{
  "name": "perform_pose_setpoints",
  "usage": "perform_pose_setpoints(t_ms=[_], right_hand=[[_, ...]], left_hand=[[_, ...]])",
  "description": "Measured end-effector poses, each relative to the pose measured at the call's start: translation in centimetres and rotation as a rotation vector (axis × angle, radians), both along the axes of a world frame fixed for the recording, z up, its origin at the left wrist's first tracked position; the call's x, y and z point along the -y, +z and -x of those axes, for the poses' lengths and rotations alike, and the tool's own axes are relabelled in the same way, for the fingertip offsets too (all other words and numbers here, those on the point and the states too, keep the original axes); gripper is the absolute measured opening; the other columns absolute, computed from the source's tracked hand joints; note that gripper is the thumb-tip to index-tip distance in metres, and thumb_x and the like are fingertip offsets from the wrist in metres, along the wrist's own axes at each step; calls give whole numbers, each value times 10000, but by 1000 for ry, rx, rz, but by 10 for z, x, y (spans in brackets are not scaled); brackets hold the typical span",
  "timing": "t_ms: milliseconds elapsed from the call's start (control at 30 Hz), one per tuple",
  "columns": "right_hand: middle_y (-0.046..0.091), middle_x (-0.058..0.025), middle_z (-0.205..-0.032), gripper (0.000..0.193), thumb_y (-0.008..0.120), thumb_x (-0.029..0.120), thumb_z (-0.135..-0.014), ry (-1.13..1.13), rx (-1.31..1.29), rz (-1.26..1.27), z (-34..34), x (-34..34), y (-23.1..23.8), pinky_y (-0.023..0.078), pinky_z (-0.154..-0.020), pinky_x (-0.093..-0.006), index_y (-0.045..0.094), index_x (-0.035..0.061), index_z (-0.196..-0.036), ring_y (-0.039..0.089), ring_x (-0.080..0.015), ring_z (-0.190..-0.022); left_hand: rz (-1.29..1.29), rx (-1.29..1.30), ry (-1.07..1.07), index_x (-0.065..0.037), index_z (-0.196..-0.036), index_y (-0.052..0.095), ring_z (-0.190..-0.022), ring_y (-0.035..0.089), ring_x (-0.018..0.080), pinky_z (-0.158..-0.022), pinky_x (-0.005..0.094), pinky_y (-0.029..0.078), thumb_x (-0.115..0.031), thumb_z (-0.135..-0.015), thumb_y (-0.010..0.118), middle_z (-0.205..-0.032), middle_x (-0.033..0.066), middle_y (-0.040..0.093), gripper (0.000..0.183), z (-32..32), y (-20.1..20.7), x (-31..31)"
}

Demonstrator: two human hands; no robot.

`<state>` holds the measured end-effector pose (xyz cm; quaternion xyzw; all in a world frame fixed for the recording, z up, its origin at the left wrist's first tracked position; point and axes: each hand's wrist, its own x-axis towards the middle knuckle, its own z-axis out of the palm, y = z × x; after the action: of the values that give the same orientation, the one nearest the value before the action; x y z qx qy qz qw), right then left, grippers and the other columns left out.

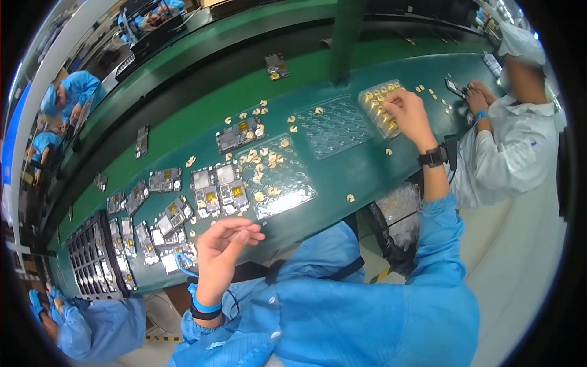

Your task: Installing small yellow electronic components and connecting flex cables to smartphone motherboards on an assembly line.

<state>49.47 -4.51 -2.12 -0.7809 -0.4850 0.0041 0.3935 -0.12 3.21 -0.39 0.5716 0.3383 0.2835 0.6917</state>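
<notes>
My right hand (408, 111) reaches over a clear blister tray (391, 129) filled with small round gold parts. Its thumb and fingertips are pinched together on one small gold part (381, 101) at the tray's upper side. Held above the table's near edge, my left hand (224, 246) is empty, its fingers loosely stretched and the thumb apart from the palm. Beyond the left hand lie a pair of circuit boards (231, 188) with gold patches. A second clear blister tray (287, 194) beside them carries a scatter of cream-coloured pieces (269, 160).
Another clear tray (335, 131) lies mid-table. Many circuit boards (165, 180) spread leftward to a black slotted rack (92, 257). A green post (346, 46) rises behind. A co-worker in white (510, 140) sits at the right; others in blue (79, 92) work at the left.
</notes>
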Motion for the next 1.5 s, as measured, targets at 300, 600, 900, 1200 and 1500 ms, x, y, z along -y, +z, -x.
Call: perform_pose_setpoints(t_ms=[300, 600, 900, 1200, 1500], right_hand=[[760, -115, -961, 116, 732, -20, -943, 604, -1237, -131, 256, -1, 51, 569, -718, -269, 688, -24, -1049, 694, -131, -800], [741, -161, -1003, 120, 712, -46, -981, 647, -1201, -225, 355, -6, 40, 597, -750, -297, 662, -80, -1085, 719, -175, -851], [737, -136, -969, 107, 674, -38, -1010, 604, -1261, -164, 366, -11, 42, 611, -727, -300, 662, -85, -1105, 721, -157, -819], [725, -131, -941, 162, 750, -49, -925, 621, -480, -261, 365, -8, 45, 587, -684, -266, 743, -30, -1086, 733, -157, -767], [727, -110, -874, 154, 783, -37, -893, 617, -334, -249, 361, -6, 39, 557, -615, -289, 756, 4, -1039, 725, -188, -716]], left_hand=[[-52, 240, 128, 45, -1354, 674, -983, 747, 202, -841, 301, 607, 27, -1028, 652, -1125, 152, 746, 327, -16, 6, 17], [-209, 486, 200, 73, -1230, 737, -864, 698, 187, -704, 278, 577, 62, -1018, 630, -1124, 131, 646, 237, 9, -16, 12], [-163, 611, 156, 64, -1131, 712, -866, 692, 188, -670, 292, 583, 45, -1011, 653, -1135, 137, 608, 135, 19, -22, 8], [-52, 615, 240, 51, -1128, 690, -852, 697, 162, -654, 261, 565, 44, -1003, 677, -1085, 148, 697, 126, 21, -25, 9], [-213, 442, 273, 66, -1125, 676, -862, 686, 143, -673, 251, 561, 66, -1004, 661, -1071, 134, 684, 122, 21, -17, 16]])
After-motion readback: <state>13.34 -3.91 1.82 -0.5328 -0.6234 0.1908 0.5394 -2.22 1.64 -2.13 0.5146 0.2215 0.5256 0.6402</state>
